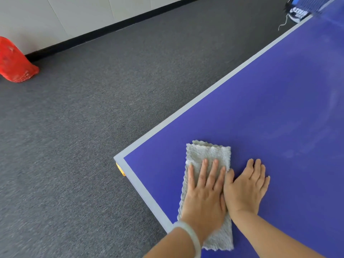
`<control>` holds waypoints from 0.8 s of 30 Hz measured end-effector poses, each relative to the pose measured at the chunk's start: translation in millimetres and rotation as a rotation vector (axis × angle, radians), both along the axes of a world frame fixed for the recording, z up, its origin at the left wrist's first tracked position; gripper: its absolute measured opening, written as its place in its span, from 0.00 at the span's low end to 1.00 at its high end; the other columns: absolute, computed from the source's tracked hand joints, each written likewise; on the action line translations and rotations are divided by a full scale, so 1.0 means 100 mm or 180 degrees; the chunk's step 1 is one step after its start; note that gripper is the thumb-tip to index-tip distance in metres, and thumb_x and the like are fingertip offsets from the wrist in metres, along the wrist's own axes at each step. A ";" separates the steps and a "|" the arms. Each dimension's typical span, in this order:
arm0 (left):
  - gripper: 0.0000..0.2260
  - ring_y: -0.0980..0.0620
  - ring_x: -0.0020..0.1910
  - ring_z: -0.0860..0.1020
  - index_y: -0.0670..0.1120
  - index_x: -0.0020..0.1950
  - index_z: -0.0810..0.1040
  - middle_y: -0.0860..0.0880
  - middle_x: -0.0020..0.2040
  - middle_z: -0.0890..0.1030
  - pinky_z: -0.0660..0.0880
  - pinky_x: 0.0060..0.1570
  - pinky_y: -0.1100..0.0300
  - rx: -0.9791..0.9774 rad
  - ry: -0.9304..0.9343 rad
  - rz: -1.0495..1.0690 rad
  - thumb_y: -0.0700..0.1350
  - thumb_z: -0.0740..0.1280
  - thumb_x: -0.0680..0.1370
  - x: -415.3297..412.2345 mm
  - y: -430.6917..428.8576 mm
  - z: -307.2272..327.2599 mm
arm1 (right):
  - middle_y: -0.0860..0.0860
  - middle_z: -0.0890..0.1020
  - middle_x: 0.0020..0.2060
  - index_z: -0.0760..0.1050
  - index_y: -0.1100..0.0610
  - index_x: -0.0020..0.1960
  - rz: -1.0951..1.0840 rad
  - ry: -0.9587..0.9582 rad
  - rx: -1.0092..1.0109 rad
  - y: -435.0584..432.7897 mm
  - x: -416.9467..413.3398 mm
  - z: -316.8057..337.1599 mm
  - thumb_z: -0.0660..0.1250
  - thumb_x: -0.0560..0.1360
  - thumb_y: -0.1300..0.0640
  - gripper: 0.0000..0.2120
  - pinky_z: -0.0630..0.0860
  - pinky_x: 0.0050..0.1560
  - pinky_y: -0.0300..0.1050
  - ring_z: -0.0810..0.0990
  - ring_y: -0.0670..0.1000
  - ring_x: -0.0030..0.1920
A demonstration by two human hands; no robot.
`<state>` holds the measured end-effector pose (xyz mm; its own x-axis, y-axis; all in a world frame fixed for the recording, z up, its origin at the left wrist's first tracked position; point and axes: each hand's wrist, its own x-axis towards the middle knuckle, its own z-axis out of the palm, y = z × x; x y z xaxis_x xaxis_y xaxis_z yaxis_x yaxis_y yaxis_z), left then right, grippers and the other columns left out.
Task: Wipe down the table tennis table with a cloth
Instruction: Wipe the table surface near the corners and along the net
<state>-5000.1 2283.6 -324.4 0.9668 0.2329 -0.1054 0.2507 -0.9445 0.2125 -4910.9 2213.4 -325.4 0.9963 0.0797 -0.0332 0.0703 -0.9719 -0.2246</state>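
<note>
**Presently: Cloth Pressed Flat Near the Desk Corner**

The grey cloth (208, 152) is laid folded into a long rectangle on the blue desk (270, 108), close to the near-left corner and just inside the grey border stripe. Its long axis runs away from the person.

The left hand (203, 190) is placed palm-down on the middle of the cloth. Its fingers are held straight and slightly spread, and nothing is gripped. The far end of the cloth is left uncovered beyond the fingertips, and the near end is seen below the wrist. A pale bracelet (193, 237) is worn on the left wrist.

The right hand (245, 189) is laid flat on the bare desk surface, just beside the right edge of the cloth. Its fingers are extended and close together. Its thumb is set against the cloth edge and the left hand. Nothing is held.

A yellow fitting (120, 169) is seen under the desk corner. The net (309, 4) is seen at the far end, blurred. A red mesh bag (14, 60) is seen on the grey carpet (83, 118) by the wall, well apart from the desk.
</note>
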 end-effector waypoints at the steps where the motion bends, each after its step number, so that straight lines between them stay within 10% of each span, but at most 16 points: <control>1: 0.30 0.42 0.78 0.32 0.47 0.82 0.42 0.46 0.81 0.40 0.36 0.73 0.34 0.0069 0.0088 -0.0214 0.57 0.46 0.82 0.12 0.07 0.01 | 0.56 0.53 0.80 0.53 0.61 0.80 -0.0003 0.0005 0.0056 -0.01 0.00 0.01 0.53 0.80 0.46 0.33 0.39 0.79 0.53 0.47 0.53 0.80; 9: 0.24 0.52 0.80 0.41 0.52 0.81 0.54 0.53 0.82 0.48 0.34 0.76 0.49 -0.0810 -0.0344 -0.0754 0.48 0.52 0.85 0.80 0.80 0.20 | 0.56 0.53 0.80 0.53 0.61 0.80 0.0065 -0.0009 0.0024 -0.03 0.00 0.02 0.50 0.81 0.42 0.34 0.39 0.79 0.52 0.48 0.53 0.80; 14: 0.25 0.47 0.80 0.41 0.46 0.81 0.50 0.48 0.82 0.46 0.37 0.77 0.49 0.0027 -0.0161 0.0506 0.51 0.48 0.85 0.57 1.40 0.10 | 0.56 0.55 0.80 0.55 0.62 0.79 0.0036 0.0041 0.0149 -0.02 -0.02 0.05 0.51 0.80 0.42 0.34 0.39 0.79 0.52 0.48 0.54 0.80; 24: 0.25 0.50 0.80 0.46 0.50 0.81 0.52 0.50 0.82 0.50 0.39 0.78 0.50 0.0037 -0.0207 0.0626 0.52 0.44 0.84 0.65 1.53 -0.02 | 0.49 0.54 0.80 0.55 0.58 0.79 0.0647 -0.0111 0.1412 0.22 -0.03 0.26 0.54 0.83 0.55 0.26 0.39 0.78 0.39 0.44 0.41 0.79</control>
<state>-4935.4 2436.8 -326.4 0.9072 0.4188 -0.0404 0.4167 -0.8811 0.2237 -4914.1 2235.3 -299.5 0.9589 0.2718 0.0810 0.2636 -0.7488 -0.6081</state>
